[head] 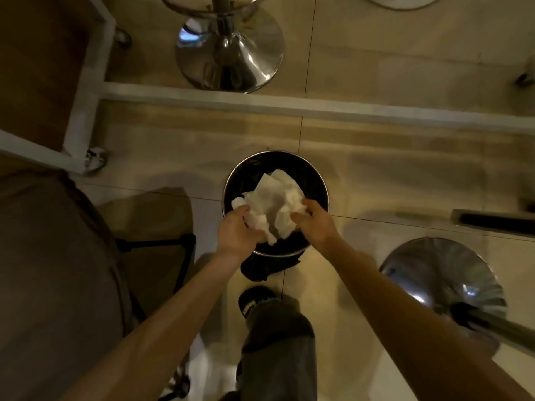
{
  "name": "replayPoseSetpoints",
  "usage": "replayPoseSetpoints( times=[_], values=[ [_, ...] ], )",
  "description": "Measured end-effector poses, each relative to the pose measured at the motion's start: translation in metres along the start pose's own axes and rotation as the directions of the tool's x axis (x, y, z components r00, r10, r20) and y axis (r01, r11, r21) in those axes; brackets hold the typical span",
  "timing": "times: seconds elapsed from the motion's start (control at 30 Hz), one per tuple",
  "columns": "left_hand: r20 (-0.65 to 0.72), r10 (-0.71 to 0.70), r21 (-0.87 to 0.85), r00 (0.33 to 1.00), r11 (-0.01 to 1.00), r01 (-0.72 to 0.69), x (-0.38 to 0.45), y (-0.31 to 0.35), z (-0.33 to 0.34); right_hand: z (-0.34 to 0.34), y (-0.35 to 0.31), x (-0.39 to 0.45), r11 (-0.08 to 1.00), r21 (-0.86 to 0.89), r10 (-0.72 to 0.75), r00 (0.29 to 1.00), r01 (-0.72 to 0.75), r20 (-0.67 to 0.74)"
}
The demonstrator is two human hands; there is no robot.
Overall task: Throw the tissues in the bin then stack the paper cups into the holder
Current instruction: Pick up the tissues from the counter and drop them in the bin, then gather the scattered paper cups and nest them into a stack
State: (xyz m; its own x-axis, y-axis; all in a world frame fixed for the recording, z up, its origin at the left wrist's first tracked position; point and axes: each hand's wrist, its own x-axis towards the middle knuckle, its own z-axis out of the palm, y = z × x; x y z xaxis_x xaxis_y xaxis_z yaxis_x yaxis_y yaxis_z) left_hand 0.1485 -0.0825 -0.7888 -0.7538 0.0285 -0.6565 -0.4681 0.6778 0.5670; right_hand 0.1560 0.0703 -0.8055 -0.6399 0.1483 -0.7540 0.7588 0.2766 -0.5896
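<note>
A round black bin (231, 183) with a metal rim and a dark liner stands on the tiled floor below me. Crumpled white tissues (272, 201) hang over its opening. My left hand (237, 230) grips their left side and my right hand (314, 224) grips their right side, both just above the bin's near rim. The paper cups and the holder are out of view.
A chrome stool base (228, 50) stands beyond a white table frame bar (289, 107). Another chrome stool base (443, 285) is at the right. A brown chair (52, 256) is at the left. My leg and dark shoe (254, 299) are behind the bin.
</note>
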Motion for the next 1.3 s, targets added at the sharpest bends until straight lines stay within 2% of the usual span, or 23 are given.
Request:
replayPoseSetpoints(
  times=[0.07,0.13,0.3,0.43,0.57,0.67,0.83,0.97,1.07,1.2,1.3],
  values=[
    [0.092,-0.025,-0.004,0.995,1.0,0.026,0.006,-0.005,0.007,0.003,0.002,0.008,0.999,0.011,0.038,0.995,-0.04,0.095],
    [0.146,-0.025,-0.014,0.989,1.0,0.027,0.007,-0.003,0.007,0.002,0.002,0.011,0.998,0.002,0.056,0.99,-0.056,0.132],
    [0.26,-0.055,0.016,0.964,0.998,0.053,-0.003,0.008,-0.015,-0.011,-0.01,-0.003,0.997,0.027,0.075,0.992,-0.078,0.102],
    [0.303,-0.118,-0.045,0.946,0.989,0.138,-0.032,0.028,-0.043,-0.024,-0.039,-0.034,0.994,0.039,0.099,0.992,-0.102,0.073],
    [0.327,-0.092,-0.051,0.941,0.992,0.115,-0.077,0.069,-0.08,-0.042,-0.083,-0.083,1.0,-0.001,0.009,0.997,-0.009,0.07],
    [0.314,-0.074,-0.121,0.947,0.986,0.118,-0.113,0.111,-0.113,-0.061,-0.122,-0.128,0.985,-0.124,-0.113,0.991,0.122,0.073],
    [0.289,0.096,-0.095,0.952,0.993,-0.071,-0.194,0.188,-0.177,-0.097,-0.199,-0.228,0.929,-0.194,-0.298,0.947,0.316,0.116],
    [0.26,0.226,-0.047,0.939,0.974,-0.222,-0.267,0.251,-0.232,-0.127,-0.255,-0.316,0.865,-0.313,-0.37,0.919,0.393,0.134],
    [0.249,0.319,0.061,0.914,0.937,-0.344,-0.321,0.294,-0.273,-0.148,-0.296,-0.376,0.8,-0.387,-0.439,0.887,0.458,0.142],
    [0.153,0.463,0.157,0.873,0.861,-0.484,-0.382,0.341,-0.322,-0.172,-0.355,-0.449,0.672,-0.461,-0.588,0.796,0.579,0.142],
    [0.121,0.574,0.152,0.81,0.796,-0.586,-0.424,0.371,-0.354,-0.184,-0.399,-0.497,0.571,-0.475,-0.704,0.697,0.67,0.137]
  ],
)
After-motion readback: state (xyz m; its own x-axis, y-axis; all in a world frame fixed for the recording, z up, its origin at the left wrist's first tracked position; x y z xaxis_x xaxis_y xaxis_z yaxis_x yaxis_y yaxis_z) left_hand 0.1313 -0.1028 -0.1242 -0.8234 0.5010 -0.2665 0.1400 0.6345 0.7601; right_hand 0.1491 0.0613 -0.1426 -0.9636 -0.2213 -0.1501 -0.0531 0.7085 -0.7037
